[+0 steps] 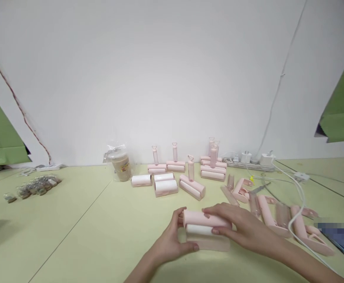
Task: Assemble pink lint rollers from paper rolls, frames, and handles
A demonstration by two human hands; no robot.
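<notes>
Together, left hand (171, 240) and right hand (241, 225) grip a smooth pink plastic roller with white cylinder (198, 218), near the front of the pale yellow-green tabletop (107, 243). Leftward, flat surface stretches past a straight dark seam (70, 231); rightward, curved pink plastic shells (268, 212) crowd close.

Left hand (172, 239), right hand (243, 225) (both bare), slim fingers (223, 210)

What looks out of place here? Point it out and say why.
The white cable on the right: it runs across a loose pink part, which looks untidy among the pieces. Nothing looks spilled.
</notes>
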